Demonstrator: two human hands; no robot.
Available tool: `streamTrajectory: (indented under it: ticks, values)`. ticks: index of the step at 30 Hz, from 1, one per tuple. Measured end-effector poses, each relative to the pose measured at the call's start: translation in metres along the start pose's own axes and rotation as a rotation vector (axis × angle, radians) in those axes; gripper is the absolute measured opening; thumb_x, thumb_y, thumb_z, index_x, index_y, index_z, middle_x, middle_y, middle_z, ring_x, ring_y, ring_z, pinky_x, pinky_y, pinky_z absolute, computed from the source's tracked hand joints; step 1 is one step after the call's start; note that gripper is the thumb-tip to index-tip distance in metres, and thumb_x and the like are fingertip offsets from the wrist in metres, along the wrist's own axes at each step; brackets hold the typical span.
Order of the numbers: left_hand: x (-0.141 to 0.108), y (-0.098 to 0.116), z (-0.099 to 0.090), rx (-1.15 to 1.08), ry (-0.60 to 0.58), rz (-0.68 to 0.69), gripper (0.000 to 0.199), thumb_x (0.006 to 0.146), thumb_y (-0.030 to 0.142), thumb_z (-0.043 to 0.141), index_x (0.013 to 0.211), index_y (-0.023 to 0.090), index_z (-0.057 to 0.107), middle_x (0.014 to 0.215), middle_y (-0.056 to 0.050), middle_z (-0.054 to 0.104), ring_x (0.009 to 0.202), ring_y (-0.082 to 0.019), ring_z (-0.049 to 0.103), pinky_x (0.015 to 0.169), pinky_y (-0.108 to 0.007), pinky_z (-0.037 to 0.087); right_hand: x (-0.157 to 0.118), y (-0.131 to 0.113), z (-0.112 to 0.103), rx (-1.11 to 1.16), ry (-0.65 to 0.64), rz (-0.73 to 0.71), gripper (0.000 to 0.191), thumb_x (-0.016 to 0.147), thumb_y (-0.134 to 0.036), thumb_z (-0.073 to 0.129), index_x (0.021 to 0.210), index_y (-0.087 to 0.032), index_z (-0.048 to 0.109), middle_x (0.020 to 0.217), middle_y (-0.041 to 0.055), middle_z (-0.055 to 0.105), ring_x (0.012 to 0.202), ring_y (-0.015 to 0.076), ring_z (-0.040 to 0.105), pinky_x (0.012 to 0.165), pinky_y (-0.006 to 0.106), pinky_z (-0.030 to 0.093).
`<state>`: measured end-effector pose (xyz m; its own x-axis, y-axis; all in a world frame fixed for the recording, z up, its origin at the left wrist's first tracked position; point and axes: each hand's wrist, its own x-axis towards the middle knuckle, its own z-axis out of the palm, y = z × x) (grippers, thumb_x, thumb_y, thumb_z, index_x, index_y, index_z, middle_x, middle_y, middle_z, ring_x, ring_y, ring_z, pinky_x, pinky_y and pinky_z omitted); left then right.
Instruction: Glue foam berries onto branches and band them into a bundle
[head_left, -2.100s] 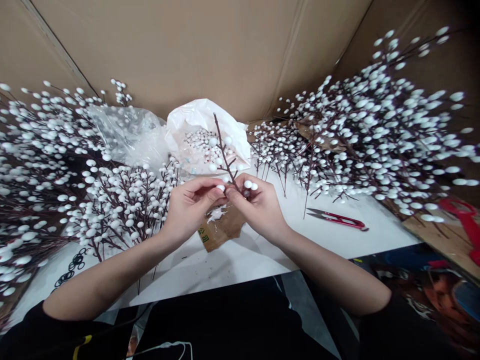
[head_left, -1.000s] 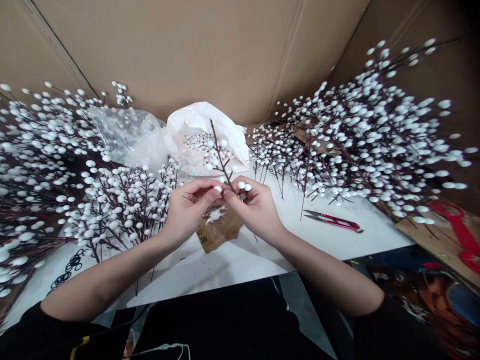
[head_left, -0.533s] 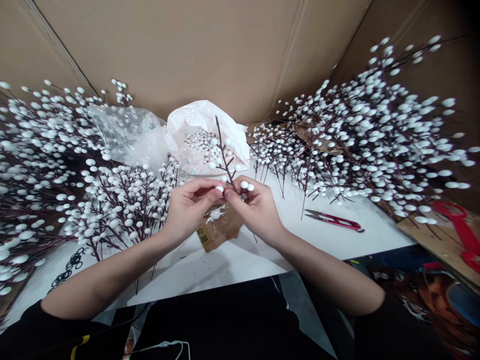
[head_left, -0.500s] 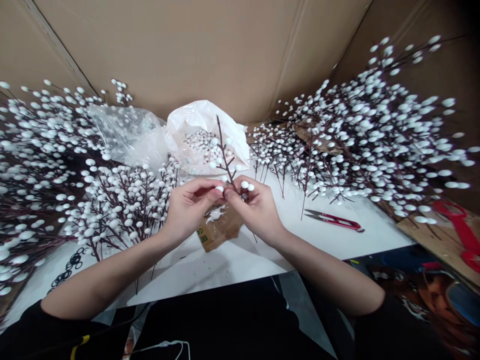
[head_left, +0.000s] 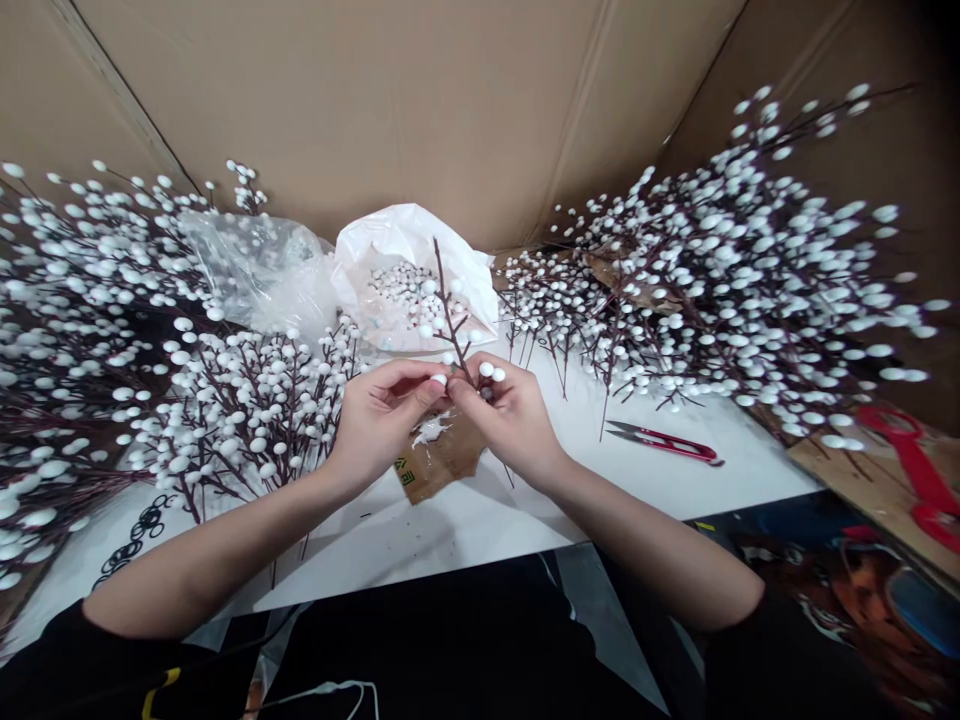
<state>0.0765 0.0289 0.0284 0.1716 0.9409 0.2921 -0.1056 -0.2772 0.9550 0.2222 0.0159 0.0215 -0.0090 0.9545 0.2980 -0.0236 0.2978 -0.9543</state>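
In the middle of the head view my left hand (head_left: 386, 415) pinches a white berry (head_left: 439, 380) between thumb and fingertips. Right beside it, my right hand (head_left: 514, 412) is closed on a dark brown twig (head_left: 448, 310), which stands up from the fingers with bare side shoots and a few white berries. The fingertips of both hands meet at the lower part of the twig. Below them lies a piece of brown cardboard (head_left: 442, 465) with a smear of white paste (head_left: 431, 430). Behind the twig an open white bag (head_left: 367, 235) holds loose white berries.
Berry branches crowd the left (head_left: 247, 400) and the right (head_left: 720, 270). Red-handled snips (head_left: 667, 442) lie on the white table (head_left: 540, 520) at right. Black rings (head_left: 135, 540) lie at left, a clear plastic bag (head_left: 262, 265) behind. Red scissors (head_left: 911, 465) rest at far right.
Both hands keep nearly the same hold on the berry and twig. The view has shifted very slightly, so the objects at right appear a little further left.
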Motion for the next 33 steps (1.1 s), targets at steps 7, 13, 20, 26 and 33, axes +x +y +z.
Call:
streamTrajectory:
  ticks: [7,13,20,26,33]
  values:
    - [0.006,0.007,-0.009,-0.023,-0.046,-0.032,0.022,0.073,0.032,0.08,0.087,0.016,0.075,0.088,-0.006,0.074,0.082,-0.017,0.07,0.077,-0.029,0.062,0.006,-0.002,-0.008,0.053,-0.045,0.034,0.03,0.079,-0.03,0.064,0.063,-0.019,0.042,0.058,-0.0053,0.039,0.056,0.0088,0.035,0.053,0.023,0.027]
    - [0.011,0.015,-0.013,-0.232,-0.009,-0.017,0.013,0.079,0.027,0.072,0.086,0.017,0.066,0.082,-0.001,0.062,0.081,-0.016,0.067,0.068,-0.029,0.061,0.014,0.002,-0.019,0.184,0.094,0.078,0.024,0.075,-0.028,0.067,0.063,-0.018,0.049,0.06,-0.0038,0.05,0.058,0.0099,0.043,0.058,0.024,0.032]
    - [0.007,0.018,-0.012,-0.3,-0.06,0.041,0.02,0.073,0.012,0.073,0.09,0.018,0.063,0.085,0.0,0.06,0.076,-0.012,0.061,0.066,-0.024,0.057,0.018,0.003,-0.02,0.251,0.118,0.082,0.022,0.076,-0.027,0.07,0.064,-0.018,0.053,0.057,-0.0041,0.051,0.058,0.0096,0.044,0.058,0.023,0.031]
    - [0.003,0.018,-0.015,-0.276,-0.119,0.107,0.015,0.08,0.01,0.07,0.091,0.019,0.064,0.09,-0.001,0.067,0.077,-0.01,0.061,0.069,-0.022,0.057,0.045,-0.003,-0.031,0.237,0.155,0.066,0.018,0.068,-0.022,0.07,0.061,-0.018,0.054,0.057,-0.0042,0.053,0.057,0.0085,0.045,0.057,0.022,0.032]
    - [0.007,0.017,-0.018,-0.229,-0.067,0.08,0.013,0.078,0.015,0.073,0.085,0.017,0.063,0.08,0.0,0.069,0.072,-0.012,0.065,0.068,-0.024,0.059,0.059,0.018,-0.036,0.31,0.036,0.366,0.02,0.061,-0.031,0.075,0.062,-0.016,0.062,0.051,-0.0044,0.046,0.056,0.0099,0.051,0.055,0.022,0.037]
